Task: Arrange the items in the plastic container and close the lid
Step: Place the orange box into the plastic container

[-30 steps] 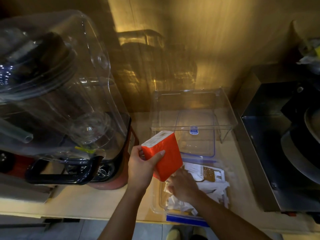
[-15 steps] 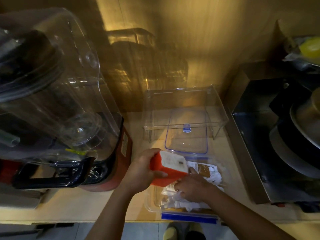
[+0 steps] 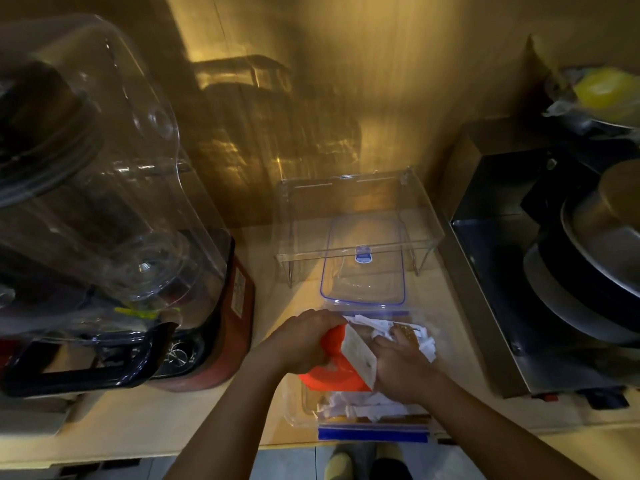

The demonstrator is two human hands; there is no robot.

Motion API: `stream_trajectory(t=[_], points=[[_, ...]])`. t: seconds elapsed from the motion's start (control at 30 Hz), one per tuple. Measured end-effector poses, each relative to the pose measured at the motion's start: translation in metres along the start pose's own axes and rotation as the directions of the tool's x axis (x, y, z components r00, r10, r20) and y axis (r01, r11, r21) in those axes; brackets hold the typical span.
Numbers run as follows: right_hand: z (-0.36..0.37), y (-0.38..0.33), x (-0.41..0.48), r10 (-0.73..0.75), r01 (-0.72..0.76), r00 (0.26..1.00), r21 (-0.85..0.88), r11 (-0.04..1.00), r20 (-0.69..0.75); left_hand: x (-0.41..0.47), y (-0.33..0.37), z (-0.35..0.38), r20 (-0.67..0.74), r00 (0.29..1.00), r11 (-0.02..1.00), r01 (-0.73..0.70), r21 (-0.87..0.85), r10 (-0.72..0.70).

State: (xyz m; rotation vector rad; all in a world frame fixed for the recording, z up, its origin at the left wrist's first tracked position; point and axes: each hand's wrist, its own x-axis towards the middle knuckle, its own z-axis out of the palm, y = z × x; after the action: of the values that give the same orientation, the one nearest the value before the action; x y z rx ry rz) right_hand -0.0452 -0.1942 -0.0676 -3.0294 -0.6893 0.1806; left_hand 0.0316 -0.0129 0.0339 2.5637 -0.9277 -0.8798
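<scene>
Since earlier: your left hand [image 3: 301,344] lowered the orange box [image 3: 341,363] into the plastic container [image 3: 294,410] | left grips box, long axis front-to-back | right hand [image 3: 398,370] presses white packets [image 3: 363,407] aside, touching box | lid [image 3: 363,268] just beyond both.

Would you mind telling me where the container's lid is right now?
In the head view, the lid lies on the counter just behind the plastic container, partly under the clear acrylic stand.

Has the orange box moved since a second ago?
Yes. The orange box has come down from above the lid into the plastic container, held by the left hand.
</scene>
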Motion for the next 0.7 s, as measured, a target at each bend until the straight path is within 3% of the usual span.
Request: stream_trajectory(t=[0.17,0.23,0.4,0.7], points=[[-0.001,0.002,-0.002,0.071,-0.068,0.992,-0.032,0.997,0.104,0.02,0.003,0.002,0.163,0.987,0.987,-0.023,0.159,-0.003],[-0.001,0.005,0.0,0.099,-0.107,0.981,0.043,0.993,0.169,0.025,0.008,0.01,0.18,0.984,0.972,-0.053,0.229,0.012],[0.007,0.008,0.0,0.154,-0.203,0.951,0.166,0.965,0.267,0.021,0.005,0.005,0.112,0.993,0.999,-0.025,-0.045,0.03],[0.009,0.003,0.024,0.184,-0.307,0.912,0.313,0.899,0.367,0.019,-0.005,-0.017,0.092,0.995,0.999,-0.03,-0.013,0.031]])
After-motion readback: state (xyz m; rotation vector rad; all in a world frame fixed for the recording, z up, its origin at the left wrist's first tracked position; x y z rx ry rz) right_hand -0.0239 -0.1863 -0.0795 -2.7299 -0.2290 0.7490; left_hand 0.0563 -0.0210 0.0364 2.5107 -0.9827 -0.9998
